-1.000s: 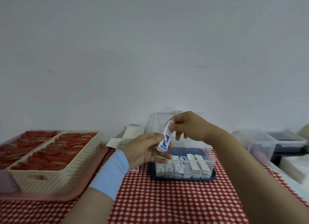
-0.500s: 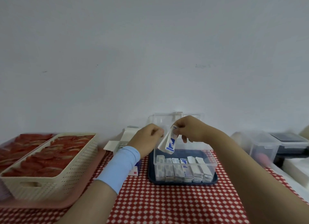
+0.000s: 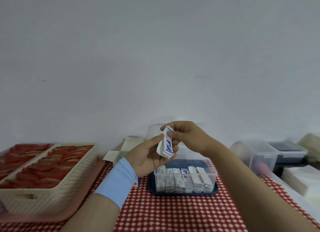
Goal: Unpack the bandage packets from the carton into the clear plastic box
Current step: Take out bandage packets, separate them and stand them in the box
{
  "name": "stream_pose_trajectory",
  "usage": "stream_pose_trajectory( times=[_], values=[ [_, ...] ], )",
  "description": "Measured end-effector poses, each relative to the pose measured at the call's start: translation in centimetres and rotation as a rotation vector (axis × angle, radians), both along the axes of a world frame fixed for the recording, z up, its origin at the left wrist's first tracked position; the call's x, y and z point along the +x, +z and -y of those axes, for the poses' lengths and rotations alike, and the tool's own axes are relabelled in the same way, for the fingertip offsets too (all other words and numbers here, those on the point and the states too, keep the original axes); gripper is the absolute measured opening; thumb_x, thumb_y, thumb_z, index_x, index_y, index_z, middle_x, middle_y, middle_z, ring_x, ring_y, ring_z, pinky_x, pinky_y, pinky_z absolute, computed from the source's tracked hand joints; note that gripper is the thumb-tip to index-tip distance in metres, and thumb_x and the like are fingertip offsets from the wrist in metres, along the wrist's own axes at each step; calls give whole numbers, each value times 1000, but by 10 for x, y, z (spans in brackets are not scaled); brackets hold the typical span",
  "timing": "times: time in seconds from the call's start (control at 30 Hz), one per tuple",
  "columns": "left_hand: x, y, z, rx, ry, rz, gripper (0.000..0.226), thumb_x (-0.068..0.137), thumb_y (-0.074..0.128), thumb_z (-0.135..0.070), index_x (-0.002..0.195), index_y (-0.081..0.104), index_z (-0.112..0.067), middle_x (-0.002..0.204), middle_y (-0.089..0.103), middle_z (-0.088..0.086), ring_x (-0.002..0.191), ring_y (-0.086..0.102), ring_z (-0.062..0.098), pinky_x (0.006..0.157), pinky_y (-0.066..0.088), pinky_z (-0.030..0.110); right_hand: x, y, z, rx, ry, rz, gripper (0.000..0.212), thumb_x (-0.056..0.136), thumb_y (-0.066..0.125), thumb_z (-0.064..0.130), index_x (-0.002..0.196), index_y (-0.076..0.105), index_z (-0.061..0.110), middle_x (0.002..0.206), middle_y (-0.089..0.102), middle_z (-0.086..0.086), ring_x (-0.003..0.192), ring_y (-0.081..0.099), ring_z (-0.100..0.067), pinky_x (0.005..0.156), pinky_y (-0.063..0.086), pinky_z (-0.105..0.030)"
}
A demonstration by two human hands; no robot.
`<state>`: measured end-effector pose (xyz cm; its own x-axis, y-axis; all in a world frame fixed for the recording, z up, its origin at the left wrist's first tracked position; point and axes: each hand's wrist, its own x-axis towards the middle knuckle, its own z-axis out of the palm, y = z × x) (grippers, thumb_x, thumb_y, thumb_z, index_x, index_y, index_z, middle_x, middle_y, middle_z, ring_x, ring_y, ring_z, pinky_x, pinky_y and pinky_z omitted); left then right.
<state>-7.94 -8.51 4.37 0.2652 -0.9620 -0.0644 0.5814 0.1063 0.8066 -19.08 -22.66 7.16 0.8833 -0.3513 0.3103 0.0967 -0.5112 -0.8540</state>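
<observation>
Both hands are up in front of the body, close together. The left hand (image 3: 149, 158) is palm-up, fingers curled, and has a blue wrist sleeve (image 3: 117, 181). The right hand (image 3: 183, 136) reaches in from 4 o'clock, its grip pinched shut; the fingertips seem to touch the left thumb.

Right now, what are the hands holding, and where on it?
A stack of bandage packets: right hand pinches its top end, left hand cradles its lower part.
</observation>
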Motion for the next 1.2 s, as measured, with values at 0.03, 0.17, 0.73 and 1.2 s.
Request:
stream_pose_trajectory(
  times=[0.03, 0.17, 0.73, 1.2],
  values=[
    [-2, 1, 0, -3, 5, -2, 31, 78, 65, -20, 98, 76, 1, 101, 73, 20, 79, 74, 27, 68, 63, 34, 0, 0, -3, 9, -8, 13, 24, 100, 57, 11, 122, 67, 12, 97, 73, -14, 80, 65, -17, 84, 55, -36],
    [-6, 3, -1, -28, 42, -60, 31, 80, 67, -16, 105, 71, 2, 99, 72, 17, 80, 72, 25, 66, 63, 31, -6, 5, -14, -52, -136, 49, 36, 91, 70, 22, 124, 55, 24, 111, 67, 1, 84, 69, -9, 85, 58, -36],
    [-18, 9, -13, -92, 31, -52, 42, 79, 63, -15, 116, 61, 5, 95, 72, 18, 78, 74, 24, 62, 62, 30, -24, 16, -25, 42, 18, 11, 23, 91, 63, 38, 108, 65, 23, 104, 70, 7, 97, 66, -13, 98, 52, -40],
    [-2, 14, -3, 124, 85, 675, 29, 100, 52, -28, 116, 64, -6, 109, 75, 13, 106, 70, 30, 97, 54, 39, -20, 18, 10, 28, -130, -190, 14, 94, 63, 14, 95, 76, 9, 82, 73, -2, 66, 56, -11, 60, 38, -27]
  ],
)
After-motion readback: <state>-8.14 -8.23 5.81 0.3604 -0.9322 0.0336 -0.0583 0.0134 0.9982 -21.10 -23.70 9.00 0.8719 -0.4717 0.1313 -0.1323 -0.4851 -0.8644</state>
